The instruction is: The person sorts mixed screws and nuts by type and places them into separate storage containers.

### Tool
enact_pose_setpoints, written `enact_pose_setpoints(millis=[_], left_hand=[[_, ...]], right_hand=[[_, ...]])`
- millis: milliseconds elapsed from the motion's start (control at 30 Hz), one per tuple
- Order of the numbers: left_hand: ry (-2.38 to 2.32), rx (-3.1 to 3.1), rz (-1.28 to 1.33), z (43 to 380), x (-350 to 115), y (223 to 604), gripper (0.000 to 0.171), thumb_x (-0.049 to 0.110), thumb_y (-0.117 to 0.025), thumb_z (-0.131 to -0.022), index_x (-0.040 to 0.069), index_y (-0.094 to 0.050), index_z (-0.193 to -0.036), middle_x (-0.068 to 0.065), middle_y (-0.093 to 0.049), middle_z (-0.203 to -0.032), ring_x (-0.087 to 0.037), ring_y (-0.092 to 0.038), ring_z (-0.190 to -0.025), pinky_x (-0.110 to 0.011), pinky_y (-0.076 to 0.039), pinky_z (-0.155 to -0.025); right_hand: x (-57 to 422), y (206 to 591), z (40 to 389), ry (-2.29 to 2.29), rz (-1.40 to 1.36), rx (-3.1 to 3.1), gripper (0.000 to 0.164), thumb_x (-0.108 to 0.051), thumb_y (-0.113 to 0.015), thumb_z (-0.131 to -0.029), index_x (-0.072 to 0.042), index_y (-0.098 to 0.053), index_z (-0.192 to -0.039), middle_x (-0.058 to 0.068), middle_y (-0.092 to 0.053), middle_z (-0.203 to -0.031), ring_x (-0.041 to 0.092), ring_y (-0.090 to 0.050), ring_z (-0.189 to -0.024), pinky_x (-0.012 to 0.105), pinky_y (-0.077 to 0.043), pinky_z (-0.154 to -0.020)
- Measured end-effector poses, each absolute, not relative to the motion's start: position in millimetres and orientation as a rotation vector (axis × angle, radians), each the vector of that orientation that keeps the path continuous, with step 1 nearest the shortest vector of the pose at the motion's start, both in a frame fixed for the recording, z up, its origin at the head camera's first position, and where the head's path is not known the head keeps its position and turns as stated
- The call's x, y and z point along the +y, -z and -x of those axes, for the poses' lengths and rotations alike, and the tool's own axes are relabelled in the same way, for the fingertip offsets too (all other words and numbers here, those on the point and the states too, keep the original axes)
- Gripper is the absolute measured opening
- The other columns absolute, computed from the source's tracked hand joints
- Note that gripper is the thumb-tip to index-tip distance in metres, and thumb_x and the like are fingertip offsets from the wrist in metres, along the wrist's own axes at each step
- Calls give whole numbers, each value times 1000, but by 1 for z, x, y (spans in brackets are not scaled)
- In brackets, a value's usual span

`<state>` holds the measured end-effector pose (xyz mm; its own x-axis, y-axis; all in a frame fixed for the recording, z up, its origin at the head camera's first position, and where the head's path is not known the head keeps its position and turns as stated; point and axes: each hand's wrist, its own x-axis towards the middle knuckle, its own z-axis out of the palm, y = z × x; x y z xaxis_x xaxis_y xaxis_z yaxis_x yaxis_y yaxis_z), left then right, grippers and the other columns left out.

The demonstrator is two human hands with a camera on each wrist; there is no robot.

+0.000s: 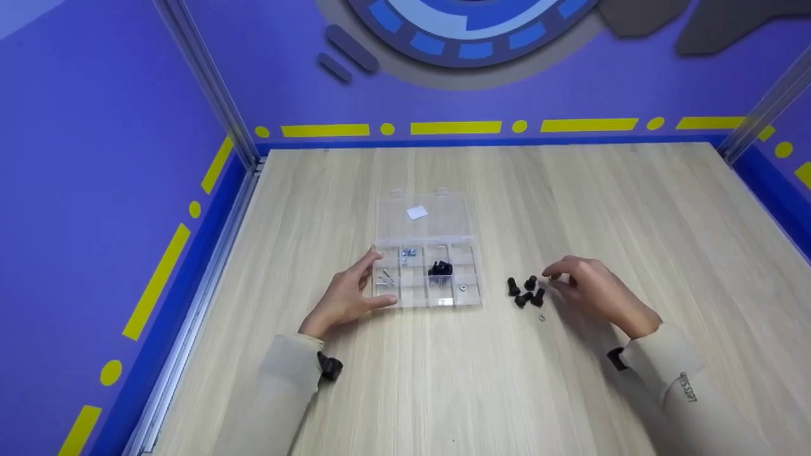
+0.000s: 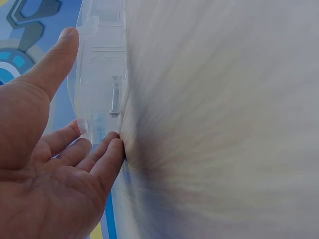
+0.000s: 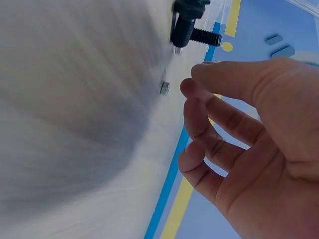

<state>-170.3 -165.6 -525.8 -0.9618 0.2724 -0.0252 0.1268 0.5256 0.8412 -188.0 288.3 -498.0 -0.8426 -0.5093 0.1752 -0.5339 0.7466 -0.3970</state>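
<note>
Fingers of our right hand (image 1: 590, 288) curl beside four black bolts (image 1: 538, 297) and a nut (image 1: 542, 318) on the table (image 1: 443, 380), though we cannot tell whether they pinch anything, while our left hand (image 1: 345, 294), fingers spread, touches the open compartment box (image 1: 415, 295) at one end, probably to steady it.

Pale wood-grain table (image 1: 456, 392), light fairly even across it. Far wall (image 1: 279, 82) at 12 o'clock: blue-violet, large round emblem (image 1: 474, 38) cut off by the upper edge. Two slanted bars (image 1: 351, 48) between 11 and 12; brownish-grey shapes (image 1: 640, 18) between 1 and 2. Left wall (image 1: 82, 164) at 9 to 10, right wall (image 1: 768, 170) near 3, both blue-violet. Yellow dashes (image 1: 456, 128) and dots low on all three. Metal posts (image 1: 203, 69) stand at 10 and past 2; metal rail (image 1: 190, 320) at 8.
</note>
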Motion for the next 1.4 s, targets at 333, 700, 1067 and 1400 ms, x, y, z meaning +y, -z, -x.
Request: enact_pose_setpoints(millis=[333, 700, 1067, 1400], left_hand=[[-1435, 2601, -348, 169, -166, 525, 82, 22, -91, -80, 12, -47, -149, -11, -45, -158, -30, -49, -140, -39, -39, -118], [-1388, 2613, -312, 169, -165, 524, 83, 24, -90, -80, 14, -46, -151, -9, -41, -161, -28, -49, -140, -39, -39, -118], [-1392, 2615, -326, 170, -165, 525, 83, 25, -90, -80, 15, -47, -150, -10, -45, -158, -29, -50, -140, -40, -39, -118], [-1389, 2607, -386, 169, -166, 524, 82, 26, -89, -82, 13, -45, -150, -11, -53, -152, -26, -55, -136, -41, -42, -116]], right_hand=[[295, 499, 196, -616, -775, -2963, 20, 6, -74, -89, -5, -80, -104, 6, -75, -100, 27, -70, -89, 49, -58, -77], [294, 501, 197, -601, -711, -2990, 16, 3, -75, -90, -7, -80, -100, 8, -76, -98, 28, -69, -85, 50, -58, -74], [294, 503, 201, -601, -724, -2969, 14, 3, -75, -89, -8, -81, -95, 8, -76, -95, 26, -68, -81, 49, -58, -71], [294, 501, 201, -578, -711, -3002, 14, 2, -76, -89, -8, -81, -97, 7, -76, -96, 26, -68, -82, 50, -57, -71]])
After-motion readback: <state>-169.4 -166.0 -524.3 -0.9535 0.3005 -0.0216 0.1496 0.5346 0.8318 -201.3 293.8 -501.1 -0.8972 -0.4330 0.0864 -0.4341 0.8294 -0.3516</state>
